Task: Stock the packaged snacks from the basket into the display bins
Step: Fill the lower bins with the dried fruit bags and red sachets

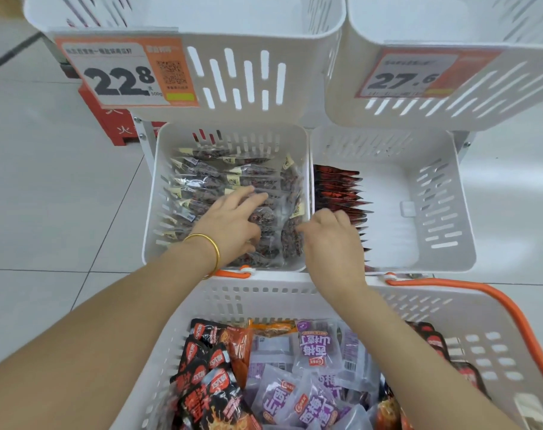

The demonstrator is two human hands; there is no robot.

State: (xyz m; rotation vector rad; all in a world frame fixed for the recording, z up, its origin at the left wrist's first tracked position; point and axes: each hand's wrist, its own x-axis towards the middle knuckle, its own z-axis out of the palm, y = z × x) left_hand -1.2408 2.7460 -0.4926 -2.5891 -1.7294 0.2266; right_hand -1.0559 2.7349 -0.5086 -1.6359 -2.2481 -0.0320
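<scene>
My left hand (230,221), with a gold bangle on its wrist, lies with straight, spread fingers on the clear packets of dark red snacks (202,178) that fill the lower left bin (149,212). Over the divider between the two lower bins is my right hand (332,240). Its thumb touches a clear packet and its fingers bend down, tips hidden. The lower right bin (434,212) holds a row of red-black packets (335,190) along its left wall. Nearest me, the white basket (264,290) with an orange handle (496,293) holds black-red packets (202,367), purple packets (316,346) and orange ones.
Two upper white bins (248,26) (450,26) overhang the lower ones, carrying price tags reading 22.8 (124,72) and 27.6 (413,76). A red box (115,125) stands on the tiled floor (46,197) to the left of the rack.
</scene>
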